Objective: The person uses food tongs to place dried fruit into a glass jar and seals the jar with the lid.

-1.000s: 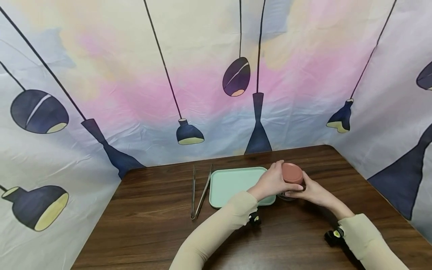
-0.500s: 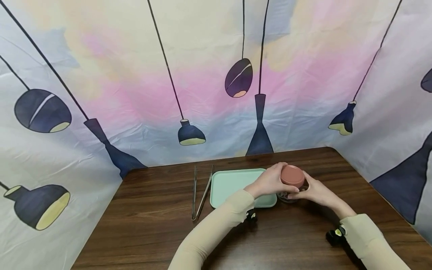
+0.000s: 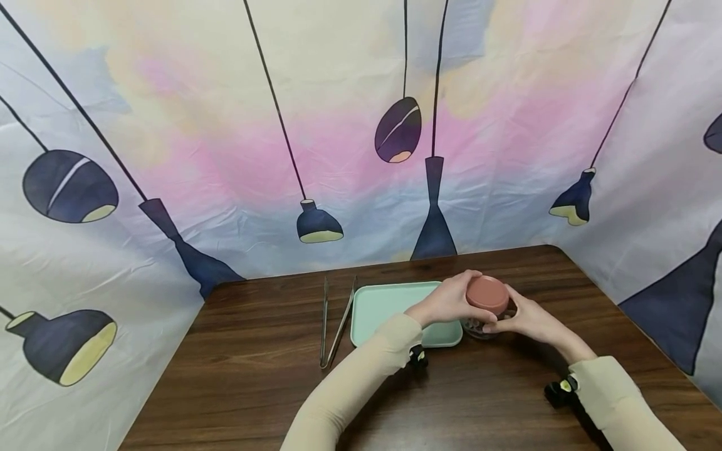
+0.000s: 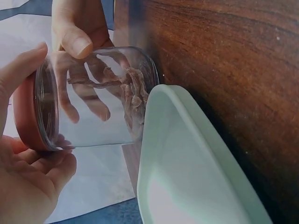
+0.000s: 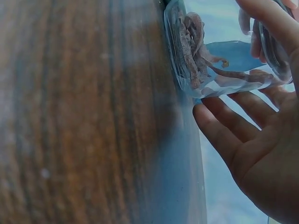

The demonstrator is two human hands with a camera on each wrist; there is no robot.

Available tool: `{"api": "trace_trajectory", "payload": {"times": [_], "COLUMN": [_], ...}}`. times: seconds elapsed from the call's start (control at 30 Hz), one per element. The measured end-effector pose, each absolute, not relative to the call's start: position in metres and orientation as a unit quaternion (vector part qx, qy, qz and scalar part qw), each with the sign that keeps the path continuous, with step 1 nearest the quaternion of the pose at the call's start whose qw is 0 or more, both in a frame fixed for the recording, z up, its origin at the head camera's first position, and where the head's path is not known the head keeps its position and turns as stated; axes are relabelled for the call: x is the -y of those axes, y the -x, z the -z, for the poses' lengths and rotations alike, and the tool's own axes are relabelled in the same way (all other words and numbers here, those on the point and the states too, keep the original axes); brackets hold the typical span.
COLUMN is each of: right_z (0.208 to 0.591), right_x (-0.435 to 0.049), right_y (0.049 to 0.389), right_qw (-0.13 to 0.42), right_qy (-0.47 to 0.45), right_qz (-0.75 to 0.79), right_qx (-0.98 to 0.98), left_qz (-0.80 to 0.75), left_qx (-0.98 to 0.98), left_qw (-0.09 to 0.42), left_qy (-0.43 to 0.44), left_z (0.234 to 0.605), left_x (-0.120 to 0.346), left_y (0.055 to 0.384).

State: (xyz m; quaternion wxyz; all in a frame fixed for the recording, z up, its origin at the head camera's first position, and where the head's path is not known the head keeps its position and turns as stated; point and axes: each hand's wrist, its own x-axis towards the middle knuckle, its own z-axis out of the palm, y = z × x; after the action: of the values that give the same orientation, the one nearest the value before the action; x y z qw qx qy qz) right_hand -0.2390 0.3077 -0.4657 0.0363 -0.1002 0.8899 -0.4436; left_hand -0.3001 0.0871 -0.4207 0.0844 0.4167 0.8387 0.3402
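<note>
A clear jar (image 4: 91, 133) with a reddish-pink lid (image 3: 487, 294) stands upright beside the right end of a mint-green tray (image 3: 369, 310). Inside, brownish, dried-looking strips (image 4: 135, 93) lie mostly at the bottom, with one leaning up the wall. My left hand (image 3: 449, 302) grips the lid, thumb on one side and fingers on the other. Lower down, my right hand (image 3: 529, 319) holds the jar's body, its fingers spread round the glass. In the right wrist view the lid is mostly hidden behind the hand. The lid sits on the jar's mouth.
Metal tongs (image 3: 324, 362) lie spread to the left of the tray on the dark wooden table (image 3: 242, 376). A patterned cloth (image 3: 350, 94) with printed lamps hangs behind the table's far edge.
My left wrist has shifted slightly left and away while its fingers stay on the lid. The right hand keeps its hold on the jar. The head view has moved a little.
</note>
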Motion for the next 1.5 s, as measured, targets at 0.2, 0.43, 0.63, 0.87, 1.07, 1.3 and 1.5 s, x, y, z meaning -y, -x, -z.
{"api": "trace_trajectory", "payload": {"times": [0.2,0.43,0.63,0.87,1.07,1.3,1.5], "right_z": [0.4607,0.4641,0.4682,0.4684,0.4678,0.4649,0.4651], "right_x": [-0.3084,-0.3109,-0.3128,-0.3123,-0.3127,-0.3108,-0.3099], "right_y": [0.2386,0.2403,0.2405,0.2391,0.2379,0.2362,0.2351], "right_qw": [0.039,0.047,0.055,0.063,0.075,0.074,0.074], "right_qy": [0.108,0.111,0.104,0.102,0.102,0.113,0.13], "right_qz": [0.449,0.45,0.451,0.455,0.467,0.481,0.49], "right_qx": [-0.886,-0.885,-0.885,-0.882,-0.875,-0.866,-0.859], "left_qz": [-0.354,-0.354,-0.36,-0.371,-0.372,-0.371,-0.356], "left_qx": [-0.835,-0.837,-0.835,-0.829,-0.825,-0.825,-0.833], "left_qw": [0.09,0.096,0.101,0.109,0.116,0.12,0.125], "left_qy": [-0.411,-0.407,-0.403,-0.403,-0.41,-0.41,-0.405], "left_z": [0.4193,0.4196,0.4218,0.4222,0.4209,0.4217,0.4213], "left_x": [-0.0872,-0.0877,-0.0877,-0.0858,-0.0845,-0.0829,-0.0823], "left_y": [0.3002,0.3007,0.3012,0.301,0.301,0.3025,0.3]}}
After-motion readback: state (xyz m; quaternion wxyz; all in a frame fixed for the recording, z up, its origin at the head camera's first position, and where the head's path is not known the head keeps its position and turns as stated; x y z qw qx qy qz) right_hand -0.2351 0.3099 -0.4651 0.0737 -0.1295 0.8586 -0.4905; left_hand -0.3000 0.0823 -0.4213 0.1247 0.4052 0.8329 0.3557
